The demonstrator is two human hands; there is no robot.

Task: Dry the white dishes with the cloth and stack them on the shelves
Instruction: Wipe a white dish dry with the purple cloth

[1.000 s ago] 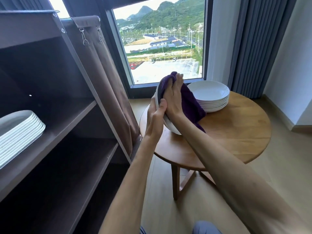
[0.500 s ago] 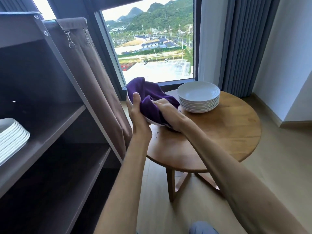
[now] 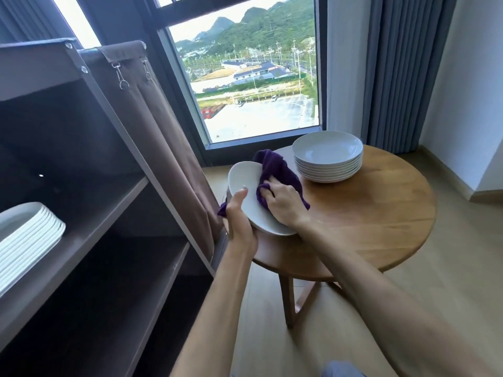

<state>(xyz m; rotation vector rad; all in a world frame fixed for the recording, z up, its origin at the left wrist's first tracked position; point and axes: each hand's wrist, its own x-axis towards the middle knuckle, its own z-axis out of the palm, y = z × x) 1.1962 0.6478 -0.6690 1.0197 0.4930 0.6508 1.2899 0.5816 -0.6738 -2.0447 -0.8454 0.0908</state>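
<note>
**Drying in progress: one dish in hand, stack awaiting**

Holding the work over the near left edge of the round wooden table (image 3: 381,213), the person has one white dish (image 3: 250,202) tilted up between both hands. The left hand (image 3: 239,213) grips its near rim, thumb laid on the inner face, fingers hidden behind; this grip appears meant to steady the dish and present its inside for wiping. The right hand (image 3: 283,200) has its fingers curled round a bunched purple cloth (image 3: 275,170) and presses it against the dish's inner face. A tail of cloth hangs out below the left hand. Judgement: this dish is mid-wipe, not yet ready for shelving.

Farther right on the table, a stack of white dishes (image 3: 328,159) sits well apart from the hands, presumably undried.

Left of the table stands a dark shelf unit (image 3: 130,202) with a brown fabric cover (image 3: 152,126) drawn aside; a second stack of dishes (image 3: 27,235) lies on its middle shelf, presumably finished work.

Beyond: a tall window (image 3: 253,77), grey curtains (image 3: 402,77), pale wood flooring.
</note>
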